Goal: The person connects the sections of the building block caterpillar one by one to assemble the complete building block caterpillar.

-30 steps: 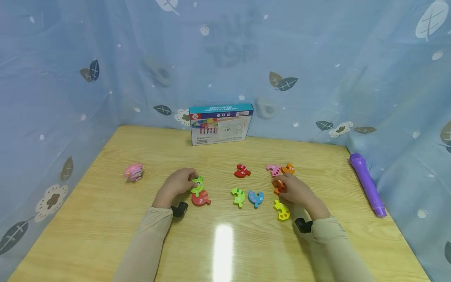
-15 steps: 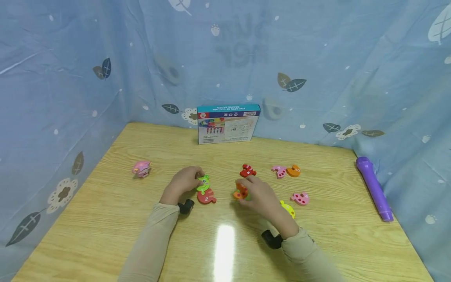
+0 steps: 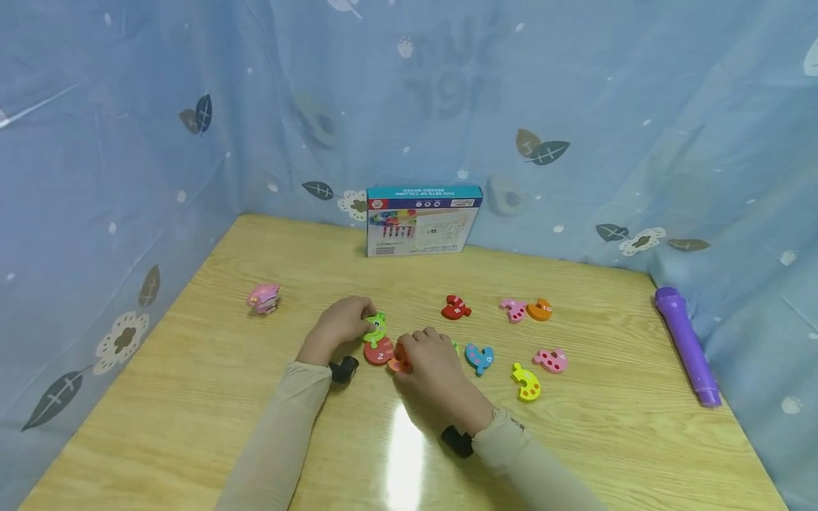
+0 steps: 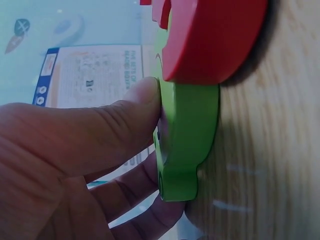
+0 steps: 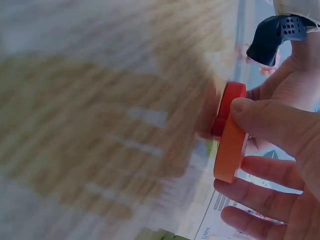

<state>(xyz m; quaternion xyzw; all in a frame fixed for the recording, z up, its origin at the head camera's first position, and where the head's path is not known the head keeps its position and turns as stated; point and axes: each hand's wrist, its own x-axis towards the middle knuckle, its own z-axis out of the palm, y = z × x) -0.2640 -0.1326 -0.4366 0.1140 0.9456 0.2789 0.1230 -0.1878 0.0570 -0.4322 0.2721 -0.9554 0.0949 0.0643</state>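
In the head view, my left hand (image 3: 341, 325) holds the green smiling head (image 3: 375, 328) of a puzzle caterpillar, thumb on its top face and fingers at its edge. The left wrist view shows this green head piece (image 4: 192, 125) flat on the wood, joined to a red piece (image 4: 215, 40). That red puzzle piece (image 3: 378, 351), marked 2, lies just below the head. My right hand (image 3: 437, 369) pinches an orange puzzle piece (image 3: 399, 360) against the red one's right side; in the right wrist view the orange piece (image 5: 230, 150) touches it. Whether they interlock, I cannot tell.
Loose pieces lie to the right: red (image 3: 456, 308), pink (image 3: 513, 309), orange (image 3: 540, 309), blue (image 3: 479, 358), yellow (image 3: 527, 383) and another pink (image 3: 552, 360). A box (image 3: 422, 221) stands behind. A small pink toy (image 3: 264, 298) sits left, a purple rod (image 3: 686, 348) right.
My right hand has picked up the orange piece from the right-hand group and carried it left to the red piece marked 2. My left hand stays on the green head.
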